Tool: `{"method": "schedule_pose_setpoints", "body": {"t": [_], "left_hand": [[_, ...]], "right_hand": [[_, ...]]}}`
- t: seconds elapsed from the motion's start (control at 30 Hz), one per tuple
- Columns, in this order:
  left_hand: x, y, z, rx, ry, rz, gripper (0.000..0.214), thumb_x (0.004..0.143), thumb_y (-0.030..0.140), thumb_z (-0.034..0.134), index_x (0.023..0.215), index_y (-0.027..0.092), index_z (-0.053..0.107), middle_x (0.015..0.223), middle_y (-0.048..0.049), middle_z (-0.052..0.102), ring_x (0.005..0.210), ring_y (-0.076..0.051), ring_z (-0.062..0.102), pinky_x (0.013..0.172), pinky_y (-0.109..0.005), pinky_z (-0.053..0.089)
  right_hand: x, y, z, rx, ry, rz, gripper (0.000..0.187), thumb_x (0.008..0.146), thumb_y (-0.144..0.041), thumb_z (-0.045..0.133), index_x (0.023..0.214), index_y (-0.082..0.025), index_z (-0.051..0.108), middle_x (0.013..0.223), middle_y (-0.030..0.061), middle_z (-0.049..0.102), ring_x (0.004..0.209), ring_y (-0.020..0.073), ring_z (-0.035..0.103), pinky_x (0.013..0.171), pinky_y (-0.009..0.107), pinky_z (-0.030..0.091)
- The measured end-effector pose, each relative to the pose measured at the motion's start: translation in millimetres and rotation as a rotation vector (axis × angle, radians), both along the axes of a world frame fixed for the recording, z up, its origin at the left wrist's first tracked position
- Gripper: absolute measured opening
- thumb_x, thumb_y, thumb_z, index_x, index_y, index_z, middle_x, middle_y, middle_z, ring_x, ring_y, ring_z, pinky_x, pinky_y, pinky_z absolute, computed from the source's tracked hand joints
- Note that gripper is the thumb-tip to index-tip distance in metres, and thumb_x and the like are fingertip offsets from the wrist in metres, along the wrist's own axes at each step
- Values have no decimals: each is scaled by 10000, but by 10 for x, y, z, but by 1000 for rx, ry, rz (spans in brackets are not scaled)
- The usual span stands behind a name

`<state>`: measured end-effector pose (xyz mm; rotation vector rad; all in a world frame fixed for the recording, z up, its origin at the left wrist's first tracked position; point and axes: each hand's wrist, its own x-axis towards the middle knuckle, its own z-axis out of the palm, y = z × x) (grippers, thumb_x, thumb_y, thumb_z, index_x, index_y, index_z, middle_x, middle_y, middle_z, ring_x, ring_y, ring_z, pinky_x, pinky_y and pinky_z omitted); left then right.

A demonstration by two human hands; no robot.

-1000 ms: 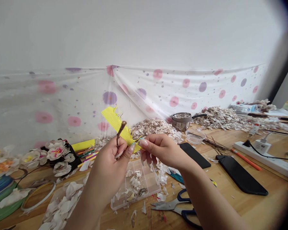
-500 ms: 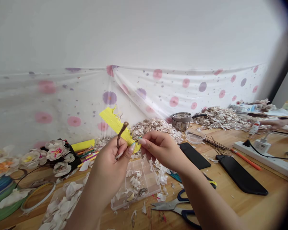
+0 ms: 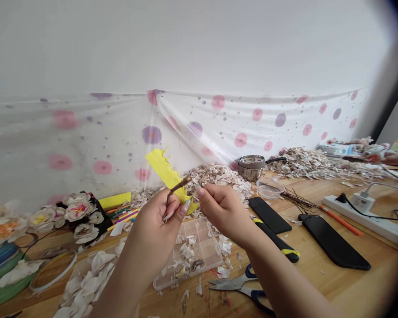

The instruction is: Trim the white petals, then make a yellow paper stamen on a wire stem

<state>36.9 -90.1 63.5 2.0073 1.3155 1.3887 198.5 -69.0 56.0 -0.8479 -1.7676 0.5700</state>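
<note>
Over the wooden tabletop (image 3: 334, 287), the left hand (image 3: 155, 234) grips a brown twig (image 3: 177, 186) while the right hand (image 3: 222, 212) pinches a fringed yellow crepe-paper strip (image 3: 162, 165) against it, its free length calling for steady tension.

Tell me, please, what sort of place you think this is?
This looks like a handmade-flower craft workshop: finished pale flowers stand at the left, heaps of cut petal pieces cover the wooden workbench, and the left hand holds a brown stem with a yellow crepe paper strip.
</note>
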Motion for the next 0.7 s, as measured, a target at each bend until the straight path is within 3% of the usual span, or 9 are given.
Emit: {"method": "schedule_pose_setpoints", "body": {"t": [0.3, 0.47, 0.6, 0.7], "left_hand": [[-1, -3, -25, 14, -10, -28, 318, 817, 312, 527, 630, 249, 277, 566, 91, 295, 505, -99, 301, 441, -198, 275], [-14, 34, -27, -6, -34, -3, 337, 798, 327, 561, 628, 246, 281, 553, 94, 302, 489, -93, 303, 442, -193, 276], [3, 34, -22, -30, -152, 110, 402, 759, 351, 623, 606, 240, 268, 525, 97, 263, 480, -89, 264, 445, -199, 249], [52, -2, -6, -22, -286, 196, 457, 741, 371, 662, 598, 235, 250, 524, 94, 240, 492, -90, 231, 454, -212, 219]], "right_hand": [[-117, 54, -84, -186, 201, 16, 571, 895, -587, 457, 478, -226, 306, 386, -70, 308, 350, 62, 272, 378, 232, 163], [-114, 64, -64, -245, 328, 146, 650, 853, -698, 479, 431, -205, 441, 344, -33, 421, 298, 65, 358, 343, 215, 247], [-80, 110, -65, -261, 538, 168, 636, 828, -754, 456, 581, -179, 568, 469, -5, 543, 352, 72, 415, 361, 205, 290], [-84, 144, -92, -294, 479, 259, 546, 806, -708, 555, 718, -174, 628, 588, -4, 591, 420, 77, 461, 401, 206, 326]]}}
